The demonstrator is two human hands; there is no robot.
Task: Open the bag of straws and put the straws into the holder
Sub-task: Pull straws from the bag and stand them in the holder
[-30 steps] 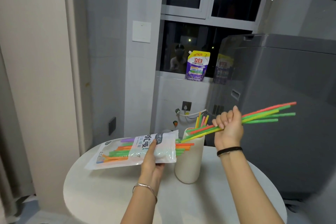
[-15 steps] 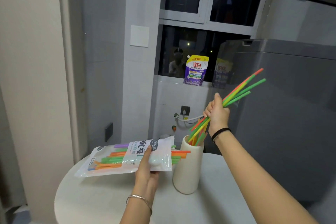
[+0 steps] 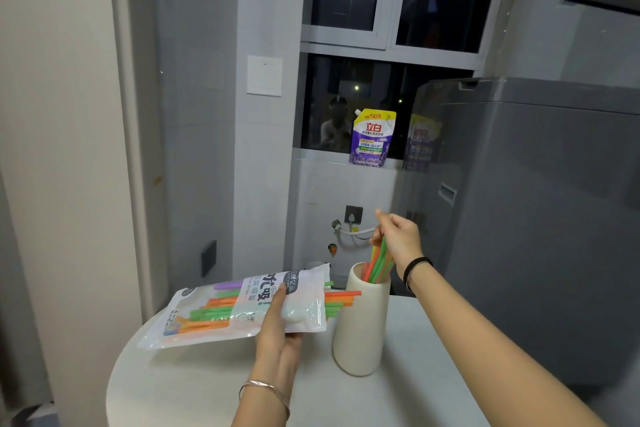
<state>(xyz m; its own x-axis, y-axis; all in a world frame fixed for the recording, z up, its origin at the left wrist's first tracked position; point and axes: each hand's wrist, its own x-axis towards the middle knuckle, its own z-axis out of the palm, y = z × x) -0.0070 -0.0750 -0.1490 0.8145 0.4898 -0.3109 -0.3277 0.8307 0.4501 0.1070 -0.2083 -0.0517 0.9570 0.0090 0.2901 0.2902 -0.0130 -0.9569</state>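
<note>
A clear printed bag of straws lies level above the round white table, and my left hand grips it from below near its open right end. Orange and green straw ends poke out of that opening, beside the holder's rim. The cream, vase-shaped holder stands upright on the table, right of the bag. A bunch of green, orange and yellow straws stands in it. My right hand is just above the holder, fingers curled around the upper ends of these straws.
A grey washing machine stands close behind the table on the right. A purple detergent pouch sits on the window sill. A wall socket with a white hose is behind the holder. The wall runs along the left.
My right hand swung the bunch of straws from level to upright and lowered it down into the holder. The left hand kept the bag in about the same place.
</note>
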